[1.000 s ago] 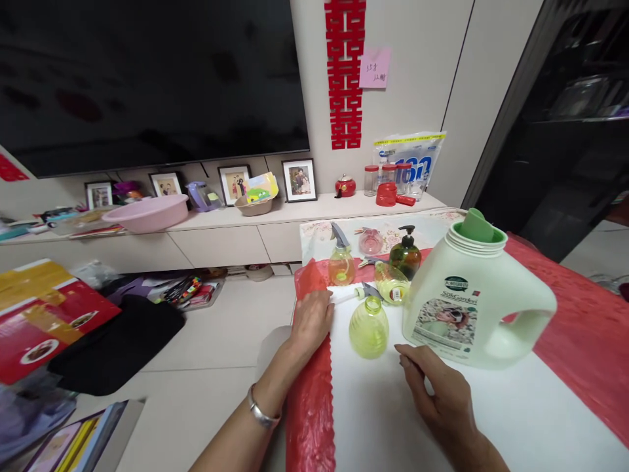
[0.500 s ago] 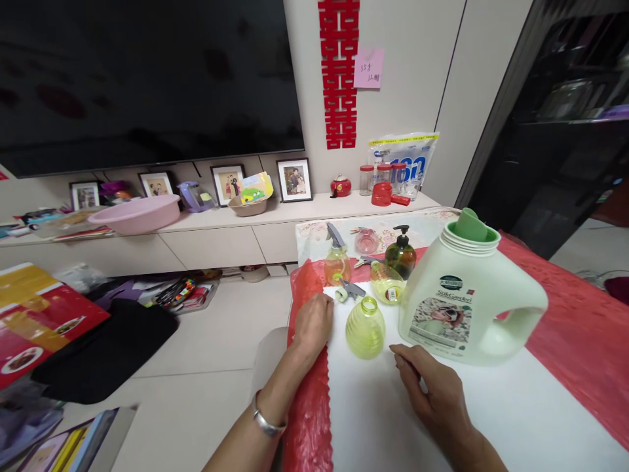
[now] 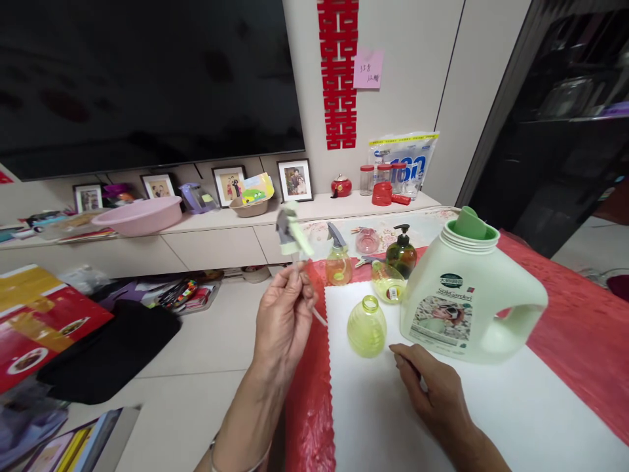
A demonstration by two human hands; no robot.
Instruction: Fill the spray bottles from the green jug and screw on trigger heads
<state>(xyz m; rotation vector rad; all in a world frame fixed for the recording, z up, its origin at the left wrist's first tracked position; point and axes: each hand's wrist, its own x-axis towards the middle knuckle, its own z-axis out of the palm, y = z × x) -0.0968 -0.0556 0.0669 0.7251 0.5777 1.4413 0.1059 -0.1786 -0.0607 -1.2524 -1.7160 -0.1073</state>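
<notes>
My left hand [image 3: 285, 311] is raised above the table's left edge, fingers pinched on the stem of a spray trigger head [image 3: 293, 233]. The head is grey and pale green, blurred, and its thin tube sticks out below my fingers. A yellow-green ribbed bottle [image 3: 367, 328] stands upright and uncapped on the white sheet. Just right of it, my right hand [image 3: 430, 387] rests on the sheet with fingers curled together and nothing seen in them. A large pale green detergent jug [image 3: 472, 295] with a green cup in its neck stands beyond that hand.
Behind stand a spray bottle [image 3: 338, 262], a dark pump bottle [image 3: 401, 252] and a pink bottle [image 3: 366, 240]. A yellow bottle [image 3: 388, 283] lies on its side. Red plastic [image 3: 565, 308] covers the table around the white sheet [image 3: 373, 413]. A low cabinet [image 3: 216, 239] runs behind.
My left hand has picked up the spray trigger head from the table and lifted it up and to the left. My right hand stays in place.
</notes>
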